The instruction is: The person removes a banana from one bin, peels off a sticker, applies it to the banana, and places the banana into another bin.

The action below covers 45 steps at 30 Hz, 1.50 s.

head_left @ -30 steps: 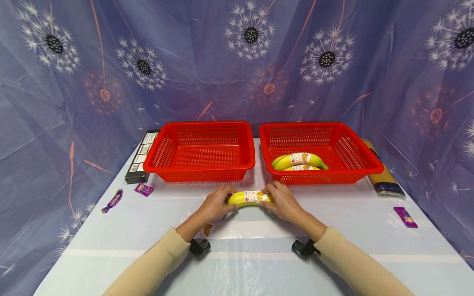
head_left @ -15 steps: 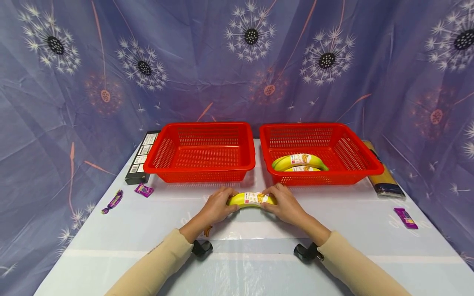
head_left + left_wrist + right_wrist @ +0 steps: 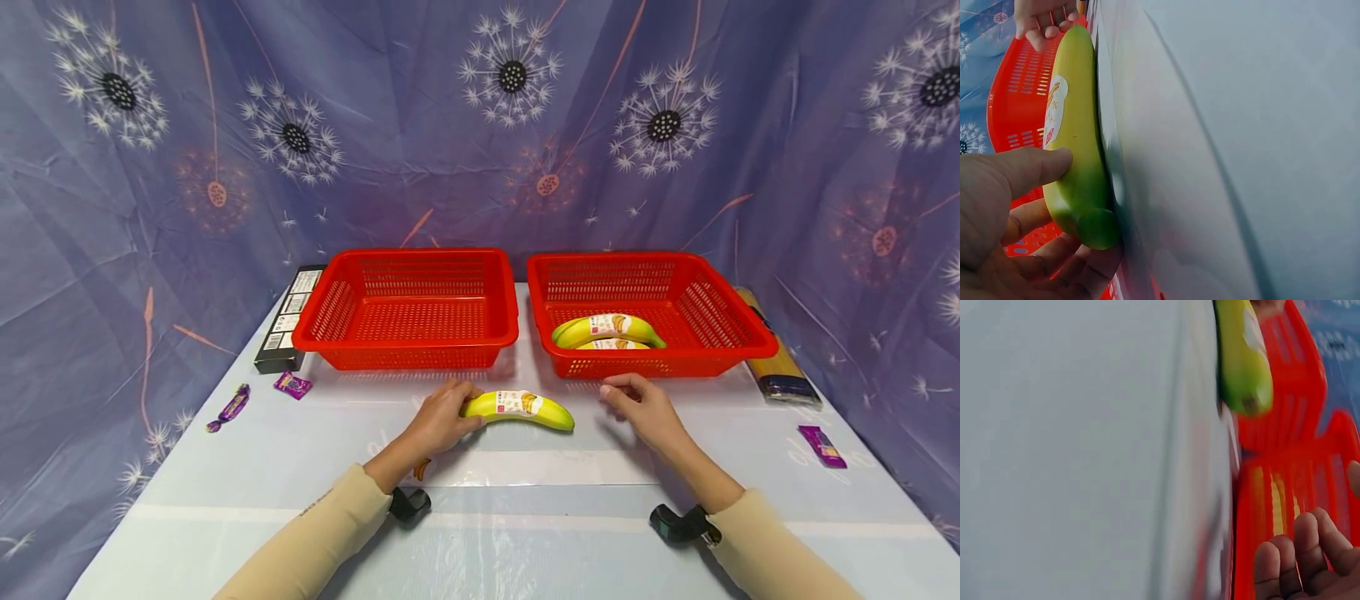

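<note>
A yellow-green banana with a white label lies on the table in front of the two red baskets. My left hand grips its left end, thumb on top and fingers curled underneath, as the left wrist view shows on the banana. My right hand hovers to the banana's right, apart from it, fingers loosely curled and holding nothing; its fingers show in the right wrist view beside the banana's tip. The right basket holds two labelled bananas. The left basket has nothing in it.
A black box lies left of the baskets, with two purple candies nearby. A spaghetti packet and another purple candy lie at the right. A patterned blue curtain hangs behind the table.
My right hand has let go of the banana's right end and drawn away to the right. The left hand keeps its grip; the banana has barely shifted.
</note>
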Available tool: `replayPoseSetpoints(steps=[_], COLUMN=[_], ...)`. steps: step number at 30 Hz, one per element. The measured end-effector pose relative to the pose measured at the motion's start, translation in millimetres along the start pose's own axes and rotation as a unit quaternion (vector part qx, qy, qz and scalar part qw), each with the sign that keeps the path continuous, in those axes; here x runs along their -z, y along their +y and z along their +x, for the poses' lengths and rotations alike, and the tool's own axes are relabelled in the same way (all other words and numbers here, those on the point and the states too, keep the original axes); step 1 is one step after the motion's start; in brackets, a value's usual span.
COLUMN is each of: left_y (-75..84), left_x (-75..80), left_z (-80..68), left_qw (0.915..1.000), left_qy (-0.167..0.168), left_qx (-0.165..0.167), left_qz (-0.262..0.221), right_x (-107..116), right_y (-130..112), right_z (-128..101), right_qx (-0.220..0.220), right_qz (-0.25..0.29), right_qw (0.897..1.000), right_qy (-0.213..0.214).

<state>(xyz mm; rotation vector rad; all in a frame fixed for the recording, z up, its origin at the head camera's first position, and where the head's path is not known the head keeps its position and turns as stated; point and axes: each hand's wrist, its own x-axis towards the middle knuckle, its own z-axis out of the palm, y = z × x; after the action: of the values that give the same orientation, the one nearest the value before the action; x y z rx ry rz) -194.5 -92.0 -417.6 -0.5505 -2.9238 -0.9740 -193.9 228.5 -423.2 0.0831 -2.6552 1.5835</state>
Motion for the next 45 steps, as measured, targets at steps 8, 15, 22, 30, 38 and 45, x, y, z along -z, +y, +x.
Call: replayPoseSetpoints(steps=[8,15,22,30,38,45], left_y=[0.4,0.4,0.7,2.4,26.0,70.2], left_x=[0.3,0.7,-0.5,2.4,27.6,46.6], left_z=[-1.5,-1.5,-1.6,-3.1,5.7,38.7], left_qw=[1.0000,0.9999,0.9999,1.0000,0.9979,0.9940], left_qy=[0.004,0.006,0.007,0.000,0.021,0.040], left_qx=[-0.004,-0.005,-0.007,0.004,-0.021,-0.074], left_qz=[0.002,0.008,0.009,-0.001,-0.057,-0.071], right_x=[41.4,50.9,51.3,50.6,50.7,51.2], right_y=[-0.4,0.7,2.6,3.1,2.8,4.0], right_z=[8.4,15.6,16.4,17.0,17.7,17.2], right_qx=[-0.088,-0.095,-0.093,-0.089,-0.080,-0.077], right_qz=[0.137,0.337,0.352,0.347,0.358,0.368], right_qw=[0.983,0.931,0.926,0.928,0.926,0.923], right_qy=[0.087,0.098,0.102,0.101,0.089,0.085])
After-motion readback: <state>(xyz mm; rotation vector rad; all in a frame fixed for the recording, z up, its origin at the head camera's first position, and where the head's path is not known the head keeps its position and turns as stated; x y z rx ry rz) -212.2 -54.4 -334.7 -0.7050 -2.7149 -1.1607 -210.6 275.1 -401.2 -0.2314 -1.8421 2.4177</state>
